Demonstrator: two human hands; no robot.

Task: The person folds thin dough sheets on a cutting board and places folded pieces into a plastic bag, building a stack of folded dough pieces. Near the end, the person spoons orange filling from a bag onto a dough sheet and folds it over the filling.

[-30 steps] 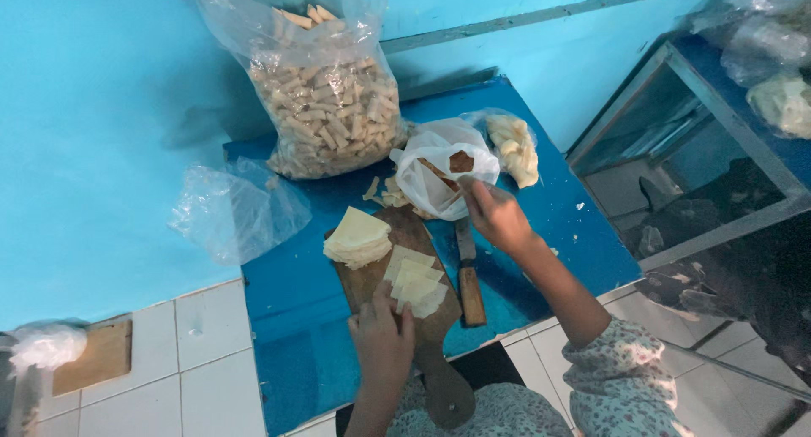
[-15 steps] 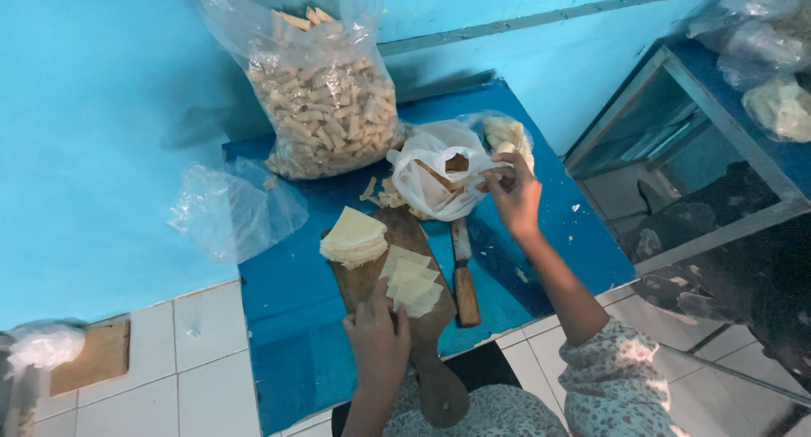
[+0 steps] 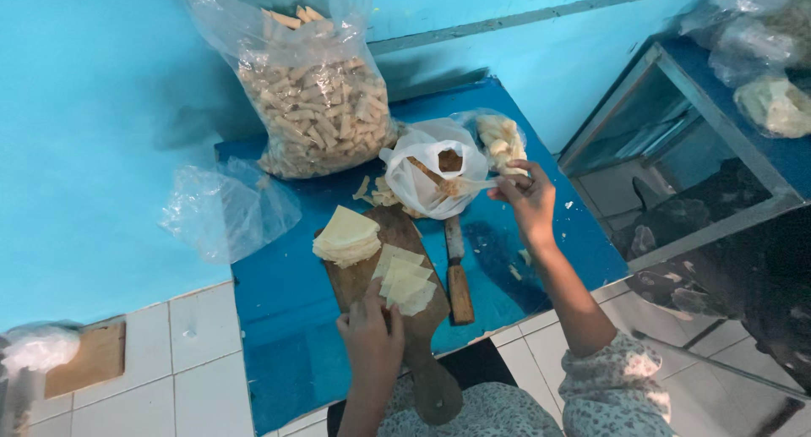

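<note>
Hands: R w/ spoon, L on wrappers.

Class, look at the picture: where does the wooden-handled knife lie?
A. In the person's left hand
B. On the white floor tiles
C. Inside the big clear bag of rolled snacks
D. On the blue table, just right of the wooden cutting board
D: the knife lies flat on the blue table, beside the right edge of the wooden cutting board, held by neither hand.
</note>
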